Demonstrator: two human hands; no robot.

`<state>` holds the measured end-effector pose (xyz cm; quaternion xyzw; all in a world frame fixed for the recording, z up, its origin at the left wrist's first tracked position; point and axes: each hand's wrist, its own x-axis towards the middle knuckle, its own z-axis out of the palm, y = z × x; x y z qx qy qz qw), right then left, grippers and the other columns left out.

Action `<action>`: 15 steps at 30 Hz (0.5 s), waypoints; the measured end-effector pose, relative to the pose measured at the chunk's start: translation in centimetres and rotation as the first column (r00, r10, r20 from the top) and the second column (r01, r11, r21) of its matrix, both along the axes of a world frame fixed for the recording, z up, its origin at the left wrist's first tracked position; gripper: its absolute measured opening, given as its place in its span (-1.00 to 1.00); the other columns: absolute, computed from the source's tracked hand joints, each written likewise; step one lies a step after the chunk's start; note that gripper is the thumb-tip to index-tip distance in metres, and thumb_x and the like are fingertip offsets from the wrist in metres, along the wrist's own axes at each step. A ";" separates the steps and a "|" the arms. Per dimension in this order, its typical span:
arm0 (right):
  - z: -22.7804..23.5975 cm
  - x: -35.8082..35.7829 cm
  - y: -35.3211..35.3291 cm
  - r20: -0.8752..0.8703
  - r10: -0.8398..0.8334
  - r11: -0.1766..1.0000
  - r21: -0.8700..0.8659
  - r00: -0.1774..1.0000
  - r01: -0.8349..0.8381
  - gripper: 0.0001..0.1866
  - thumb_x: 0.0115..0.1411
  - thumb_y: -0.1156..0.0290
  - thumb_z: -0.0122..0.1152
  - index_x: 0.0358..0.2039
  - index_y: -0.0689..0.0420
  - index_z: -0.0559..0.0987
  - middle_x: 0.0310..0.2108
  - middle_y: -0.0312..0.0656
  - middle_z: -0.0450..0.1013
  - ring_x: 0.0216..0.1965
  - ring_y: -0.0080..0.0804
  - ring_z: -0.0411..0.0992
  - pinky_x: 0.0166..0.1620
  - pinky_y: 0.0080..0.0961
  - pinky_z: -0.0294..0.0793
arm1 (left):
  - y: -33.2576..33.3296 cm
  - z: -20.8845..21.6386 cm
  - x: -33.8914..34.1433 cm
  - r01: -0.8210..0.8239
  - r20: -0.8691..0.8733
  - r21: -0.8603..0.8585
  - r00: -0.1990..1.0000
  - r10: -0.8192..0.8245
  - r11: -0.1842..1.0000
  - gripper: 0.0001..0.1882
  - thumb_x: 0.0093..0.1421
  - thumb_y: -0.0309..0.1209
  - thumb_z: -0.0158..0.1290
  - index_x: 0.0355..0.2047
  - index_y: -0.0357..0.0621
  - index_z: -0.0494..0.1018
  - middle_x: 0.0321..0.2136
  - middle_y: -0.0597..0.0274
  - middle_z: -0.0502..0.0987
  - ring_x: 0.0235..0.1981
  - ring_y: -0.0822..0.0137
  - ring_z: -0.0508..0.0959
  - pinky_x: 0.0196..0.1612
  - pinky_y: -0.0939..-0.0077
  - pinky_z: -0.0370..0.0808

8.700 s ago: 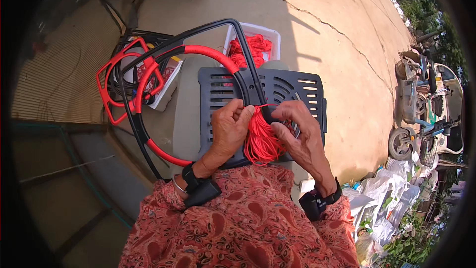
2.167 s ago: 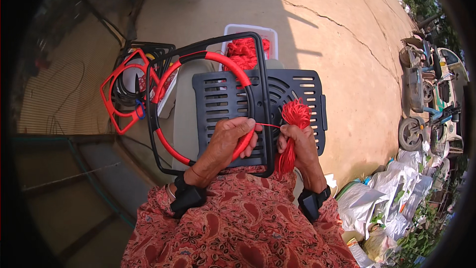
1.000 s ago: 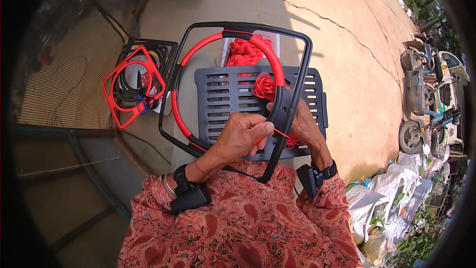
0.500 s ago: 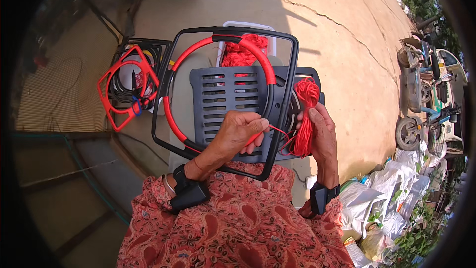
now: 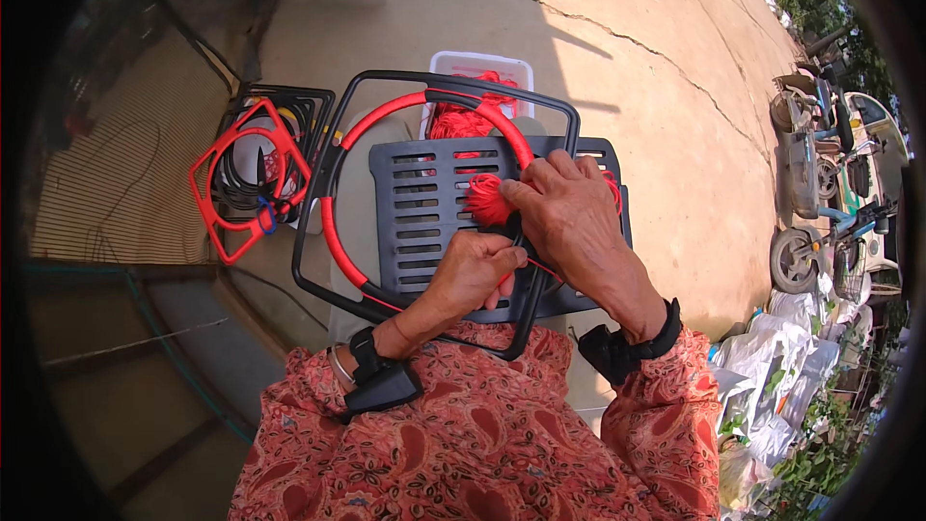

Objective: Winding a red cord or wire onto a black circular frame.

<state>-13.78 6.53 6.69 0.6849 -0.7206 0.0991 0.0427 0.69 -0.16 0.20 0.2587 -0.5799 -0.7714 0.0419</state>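
Observation:
A black frame (image 5: 311, 195) with a round ring inside lies over my lap. Red cord wrapping (image 5: 340, 249) covers parts of the ring, with bare black stretches between. At the ring's lower right my left hand (image 5: 471, 278) is closed, thumb and fingers pinching the red cord against the ring. My right hand (image 5: 571, 217), back upward, grips a hank of red cord (image 5: 487, 200) at the ring's right side. One end of the hank pokes out inside the ring, the other shows beyond my knuckles. A thin strand runs between the hands.
Under the frame is a dark slatted plastic panel (image 5: 397, 222). Behind it stands a white tub (image 5: 529, 77) of red cord. To the left, a red-wrapped frame (image 5: 214, 217) rests on black frames. White sacks (image 5: 772, 367) and parked vehicles (image 5: 805, 232) lie off to the right.
My right hand has moved left with the hank, from outside the frame to the ring, turning its back upward. My left hand stays at the ring's lower right.

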 end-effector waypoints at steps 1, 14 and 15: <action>0.0 -0.1 -0.7 0.001 -0.003 1.000 -0.001 1.000 0.003 -0.75 -0.09 0.45 0.26 -0.31 0.08 0.61 -0.39 -0.25 0.42 -0.22 -0.29 0.36 -0.09 -0.30 0.31 | 0.0 0.0 -0.1 -0.002 0.014 0.008 1.000 0.002 1.000 -0.71 0.26 -0.38 0.03 -0.57 -0.27 0.51 -0.78 0.30 0.43 -0.85 0.57 0.32 -0.79 0.64 0.17; -0.1 0.0 -4.3 -0.146 0.346 0.878 0.398 0.927 -0.265 -0.89 -0.15 0.31 0.26 -0.58 0.03 0.58 -0.44 -0.33 0.46 -0.16 -0.31 0.37 0.11 -0.16 0.18 | 0.9 0.8 -0.4 -0.269 0.016 0.023 0.963 0.269 0.963 -0.76 0.20 -0.41 0.13 -0.24 -0.31 0.36 -0.73 0.24 0.45 -0.86 0.51 0.36 -0.83 0.65 0.21; -0.1 -0.2 -4.3 -0.113 0.333 0.888 0.372 0.936 -0.271 -0.82 -0.13 0.25 0.25 -0.50 0.03 0.62 -0.45 -0.27 0.51 -0.15 -0.29 0.41 0.17 -0.07 0.10 | 0.5 0.8 -0.5 -0.262 0.017 0.023 0.965 0.262 0.965 -0.76 0.20 -0.41 0.13 -0.24 -0.31 0.36 -0.73 0.24 0.45 -0.86 0.51 0.36 -0.83 0.65 0.21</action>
